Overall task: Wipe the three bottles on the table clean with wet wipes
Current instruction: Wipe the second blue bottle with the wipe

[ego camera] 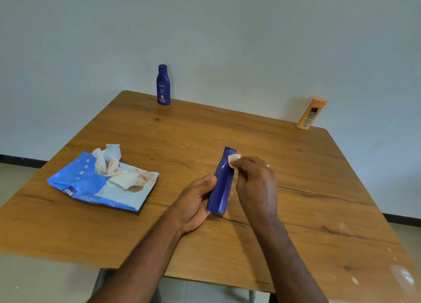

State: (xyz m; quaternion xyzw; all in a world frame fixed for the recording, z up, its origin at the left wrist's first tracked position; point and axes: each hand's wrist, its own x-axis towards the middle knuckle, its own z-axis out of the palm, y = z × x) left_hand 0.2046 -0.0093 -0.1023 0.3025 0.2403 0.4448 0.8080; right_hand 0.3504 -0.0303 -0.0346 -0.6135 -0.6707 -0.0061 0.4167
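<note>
The left hand (196, 202) curls around the lower half of a blue bottle (222, 184), holding it tilted just above the table (296, 189), while the right hand (255, 179) pinches a wet wipe (233, 159) against the bottle's neck. The other two bottles stand at the far edge — a second blue bottle (163, 85) and an orange bottle (311, 113) (well apart). A blue wipes pack (91, 186) lies open to the left.

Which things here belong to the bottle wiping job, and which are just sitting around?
Part of the job: blue bottle in hand, gripped by the left hand; wet wipe pinched by the right hand; standing blue bottle; orange bottle; wipes pack.

Just there: wooden table; wall.
</note>
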